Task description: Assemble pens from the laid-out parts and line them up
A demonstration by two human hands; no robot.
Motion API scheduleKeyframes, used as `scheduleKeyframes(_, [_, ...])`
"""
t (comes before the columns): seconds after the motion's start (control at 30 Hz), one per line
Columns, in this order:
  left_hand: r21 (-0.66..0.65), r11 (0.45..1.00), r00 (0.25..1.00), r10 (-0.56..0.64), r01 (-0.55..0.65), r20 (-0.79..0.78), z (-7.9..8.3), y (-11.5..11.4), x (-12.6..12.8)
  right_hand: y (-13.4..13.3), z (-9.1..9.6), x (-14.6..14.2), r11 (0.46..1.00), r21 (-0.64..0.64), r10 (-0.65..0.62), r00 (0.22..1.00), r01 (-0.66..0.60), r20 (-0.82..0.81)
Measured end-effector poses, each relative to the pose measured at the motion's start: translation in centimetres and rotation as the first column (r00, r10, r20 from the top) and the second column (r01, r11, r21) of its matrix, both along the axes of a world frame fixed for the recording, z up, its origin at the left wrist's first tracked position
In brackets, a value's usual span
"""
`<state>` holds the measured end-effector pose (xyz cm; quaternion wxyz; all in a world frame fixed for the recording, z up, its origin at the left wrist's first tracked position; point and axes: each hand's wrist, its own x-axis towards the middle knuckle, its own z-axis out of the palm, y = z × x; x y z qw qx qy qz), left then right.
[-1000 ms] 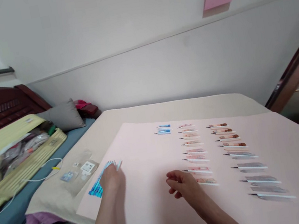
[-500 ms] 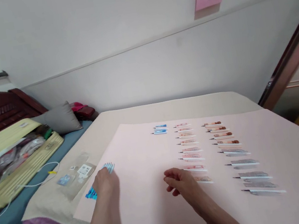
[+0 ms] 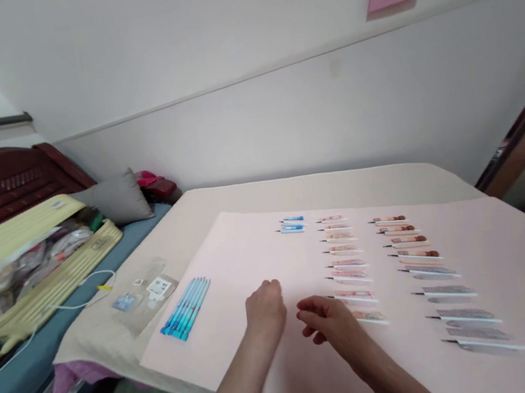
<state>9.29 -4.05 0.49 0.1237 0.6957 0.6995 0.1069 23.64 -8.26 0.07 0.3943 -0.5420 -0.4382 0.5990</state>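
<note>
Slim blue stick-shaped plastic pens (image 3: 185, 309), probably light and smooth, lie side by side at left

The pens form a slanting row on a pale pink flat sheet (image 3: 253, 256), pale ends far, deep-blue ends near. Each looks stiff and nearly weightless; the round, glossy barrels would likely roll or slip if pinched loosely. Mid-barrel, between thumb and fingertips, seems the best hold.

The left hand (image 3: 266, 307), right of the row, is closed with knuckles up; whether it grasps anything cannot be told. Near it, the right hand (image 3: 329, 320) is loosely curled, no object visible between its parted fingers. Farther right lie columns of thin white dark-tipped refills (image 3: 486, 344), probably bendable, with fine points best not gripped.
</note>
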Motion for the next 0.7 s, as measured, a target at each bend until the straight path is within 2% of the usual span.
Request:
scheduleKeyframes(0.1, [0.013,0.998,0.998,-0.057,0.057,-0.003,0.4,-0.6,0.7,0.1,-0.7,-0.1,0.999,-0.001,0.042,0.998,-0.042,0.039])
scheduleKeyframes(0.23, [0.010,0.997,0.997,-0.079,0.079,-0.019,0.6,-0.4,0.0,-0.1,-1.4,-0.1,0.996,0.017,0.091,0.991,-0.093,0.103])
scheduleKeyframes(0.47, [-0.013,0.995,0.994,-0.099,0.098,-0.039,0.5,0.0,-0.5,-0.6,-1.3,0.5,0.992,0.065,0.093,0.981,-0.105,0.168])
scheduleKeyframes(0.6, [-0.048,0.997,0.995,-0.063,0.059,-0.075,1.5,0.4,-0.7,-0.6,-1.4,1.0,0.996,0.058,0.052,0.981,-0.064,0.187])
scheduleKeyframes(0.7, [-0.048,0.999,0.999,-0.009,0.007,-0.031,2.5,0.6,-1.0,-0.5,-1.8,1.3,0.997,0.067,0.026,0.968,-0.044,0.248])
